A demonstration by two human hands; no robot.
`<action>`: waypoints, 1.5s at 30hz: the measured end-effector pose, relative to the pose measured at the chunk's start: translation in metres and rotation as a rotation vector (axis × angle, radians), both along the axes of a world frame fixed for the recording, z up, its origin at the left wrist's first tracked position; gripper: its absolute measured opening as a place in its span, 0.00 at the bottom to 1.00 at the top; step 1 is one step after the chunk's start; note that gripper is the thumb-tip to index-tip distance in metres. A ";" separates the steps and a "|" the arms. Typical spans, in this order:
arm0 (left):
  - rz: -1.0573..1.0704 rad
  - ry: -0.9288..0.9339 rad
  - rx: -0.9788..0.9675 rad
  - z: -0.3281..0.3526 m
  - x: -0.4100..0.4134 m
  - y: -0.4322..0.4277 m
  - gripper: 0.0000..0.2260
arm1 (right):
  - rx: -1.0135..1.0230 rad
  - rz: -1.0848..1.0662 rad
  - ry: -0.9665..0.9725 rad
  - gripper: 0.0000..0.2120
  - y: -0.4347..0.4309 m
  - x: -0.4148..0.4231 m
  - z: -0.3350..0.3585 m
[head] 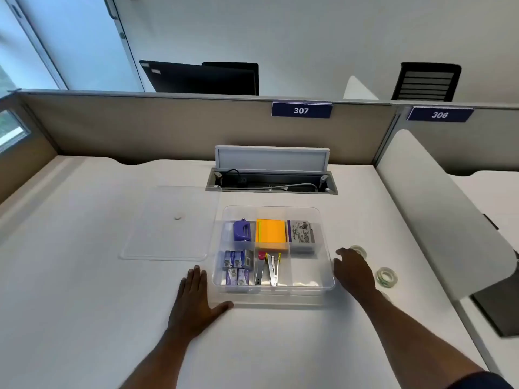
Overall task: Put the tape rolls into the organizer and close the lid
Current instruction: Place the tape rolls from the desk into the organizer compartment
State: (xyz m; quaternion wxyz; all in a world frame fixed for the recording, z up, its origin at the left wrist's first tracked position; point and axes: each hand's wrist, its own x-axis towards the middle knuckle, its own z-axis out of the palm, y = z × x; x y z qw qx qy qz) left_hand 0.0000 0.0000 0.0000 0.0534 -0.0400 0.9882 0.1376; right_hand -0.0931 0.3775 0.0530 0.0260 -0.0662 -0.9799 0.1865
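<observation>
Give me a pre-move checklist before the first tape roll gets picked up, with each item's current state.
1. Organizer open: ok; the lid lies flat on the desk to its left.
2. Free compartment: ok; the near right section looks empty.
3. Far tape roll within reach: ok; the right hand is at it, fingers partly covering it.
4. Grip on that roll: cannot tell; contact is hidden by the fingers.
5. Near tape roll unobstructed: ok; it lies alone on the desk, right of the hand.
6. Organizer steadied: not ok; the left hand rests flat on the desk beside it.
</observation>
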 end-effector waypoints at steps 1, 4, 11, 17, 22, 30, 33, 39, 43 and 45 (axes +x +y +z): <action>0.004 0.012 -0.027 -0.003 0.000 0.002 0.52 | 0.031 0.026 -0.021 0.15 0.003 -0.001 0.001; 0.036 0.059 -0.087 -0.005 -0.001 0.004 0.49 | 0.168 0.150 -0.101 0.16 0.011 -0.002 0.004; 0.026 0.049 -0.087 -0.008 -0.003 0.003 0.47 | 0.382 0.346 -0.191 0.19 0.027 0.001 -0.002; 0.024 0.044 -0.088 -0.007 -0.004 0.005 0.47 | 0.221 0.354 -0.197 0.15 0.027 -0.003 -0.004; 0.027 0.064 -0.089 -0.005 -0.002 0.006 0.47 | 0.079 0.233 -0.090 0.12 0.019 -0.021 0.015; 0.031 0.071 -0.082 -0.005 -0.003 0.006 0.47 | -0.018 0.300 0.051 0.10 -0.027 -0.054 0.059; 0.035 0.069 -0.079 -0.006 -0.003 0.006 0.47 | -0.043 0.443 -0.014 0.07 -0.054 -0.046 0.057; 0.036 0.059 -0.094 -0.007 -0.003 0.003 0.47 | -0.010 0.548 -0.144 0.07 -0.071 -0.026 0.028; 0.032 0.056 -0.089 -0.007 -0.003 0.004 0.47 | 0.013 0.555 -0.176 0.09 -0.072 -0.019 0.018; 0.031 0.060 -0.081 -0.007 -0.003 0.003 0.47 | 0.020 0.561 -0.160 0.11 -0.074 -0.016 0.016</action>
